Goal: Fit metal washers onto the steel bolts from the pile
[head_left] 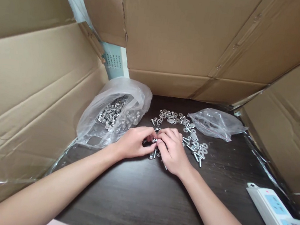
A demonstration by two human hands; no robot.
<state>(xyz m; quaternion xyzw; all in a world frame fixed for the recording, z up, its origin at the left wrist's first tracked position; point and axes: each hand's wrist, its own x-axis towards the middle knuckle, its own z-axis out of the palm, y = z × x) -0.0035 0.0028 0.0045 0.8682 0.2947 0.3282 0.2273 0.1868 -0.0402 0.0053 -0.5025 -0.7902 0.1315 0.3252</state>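
Over the middle of the dark table, my left hand (137,142) and my right hand (171,148) meet, both with fingers closed in a pinch. Between their fingertips is a small metal bolt (154,141), partly covered by the fingers. Whether a nut or washer sits on it is too small to tell. More bolts (151,155) lie on the table just under my hands. Behind and to the right of my right hand, loose bolts, nuts and flat washers (201,152) are spread in an arc.
An open clear plastic bag (139,89) with many bolts (113,112) stands at the left. A flattened plastic bag (216,123) lies at the back right. A white power strip (271,213) is at the right edge. Cardboard walls (175,32) enclose the table (129,200).
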